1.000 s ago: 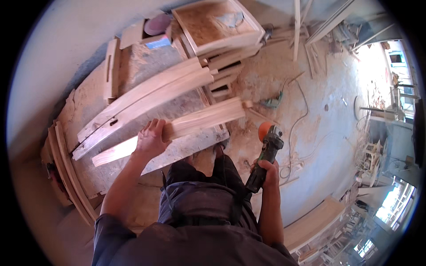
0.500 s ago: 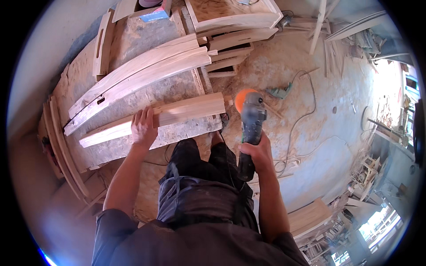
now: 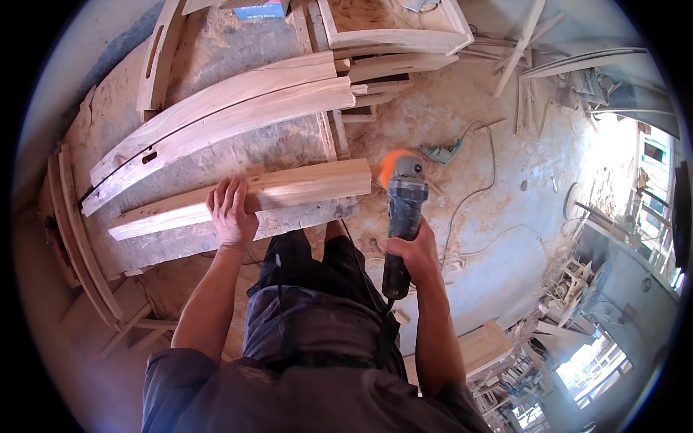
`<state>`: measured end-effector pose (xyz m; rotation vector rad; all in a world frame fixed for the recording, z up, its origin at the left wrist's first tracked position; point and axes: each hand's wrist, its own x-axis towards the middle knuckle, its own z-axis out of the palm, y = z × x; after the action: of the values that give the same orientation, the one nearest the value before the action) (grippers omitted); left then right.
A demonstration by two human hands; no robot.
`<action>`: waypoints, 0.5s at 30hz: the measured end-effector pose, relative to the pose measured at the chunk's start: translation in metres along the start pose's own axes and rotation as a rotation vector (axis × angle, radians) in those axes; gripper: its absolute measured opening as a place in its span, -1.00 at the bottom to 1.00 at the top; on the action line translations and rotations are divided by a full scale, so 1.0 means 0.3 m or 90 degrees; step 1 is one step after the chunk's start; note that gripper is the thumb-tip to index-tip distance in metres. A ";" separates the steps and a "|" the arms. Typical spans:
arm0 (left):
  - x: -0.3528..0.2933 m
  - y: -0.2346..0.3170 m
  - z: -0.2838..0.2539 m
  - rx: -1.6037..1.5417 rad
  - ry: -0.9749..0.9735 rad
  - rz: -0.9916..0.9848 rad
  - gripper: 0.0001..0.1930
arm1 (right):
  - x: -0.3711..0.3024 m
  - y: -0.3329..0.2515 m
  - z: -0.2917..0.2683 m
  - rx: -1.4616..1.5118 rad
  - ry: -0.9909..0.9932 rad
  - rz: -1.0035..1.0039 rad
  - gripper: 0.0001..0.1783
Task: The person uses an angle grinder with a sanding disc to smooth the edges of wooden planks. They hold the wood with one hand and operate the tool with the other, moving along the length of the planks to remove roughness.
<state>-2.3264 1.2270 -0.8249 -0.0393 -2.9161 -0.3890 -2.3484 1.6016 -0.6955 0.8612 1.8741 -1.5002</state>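
Note:
My left hand [image 3: 232,215] is closed over the middle of a thick wooden beam [image 3: 310,185], its fingers across the top face. The beam lies along the near edge of a dusty workbench [image 3: 278,222]. In my right hand [image 3: 414,252] is an angle grinder [image 3: 406,209], gripped by its dark body with the head pointing away from me. Its orange disc [image 3: 393,167] is just off the beam's right end, blurred; whether they touch I cannot tell. The power cord hangs from the grinder's lower end.
Two long curved boards [image 3: 238,119] lie behind the beam, one with a slot. A slotted rail [image 3: 157,61] and a shallow wooden frame [image 3: 397,40] are farther back. On the dusty floor lie a green power tool [image 3: 442,153] and a trailing cable [image 3: 494,169].
The grinder's disc has come closer to the beam's right end. My left hand keeps its hold on the beam, and the whole view has shifted a little.

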 end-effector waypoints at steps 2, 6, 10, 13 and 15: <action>0.001 0.004 0.005 -0.011 0.000 -0.008 -0.42 | 0.005 0.019 0.001 -0.029 -0.006 -0.010 -0.41; 0.006 -0.003 0.004 -0.017 0.003 -0.014 -0.42 | -0.031 0.001 0.006 -0.020 -0.018 0.027 -0.39; -0.002 0.001 0.004 -0.014 0.003 -0.016 -0.43 | -0.048 0.006 0.012 -0.029 0.001 -0.012 -0.38; -0.002 0.008 0.006 -0.015 0.012 -0.007 -0.43 | -0.015 -0.032 0.048 -0.064 0.010 -0.011 -0.41; -0.002 0.007 0.005 -0.010 0.015 -0.004 -0.43 | 0.005 -0.067 0.049 -0.088 0.014 -0.007 -0.41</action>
<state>-2.3259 1.2294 -0.8258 -0.0272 -2.8914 -0.4109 -2.3644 1.5843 -0.6875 0.8080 1.9761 -1.3536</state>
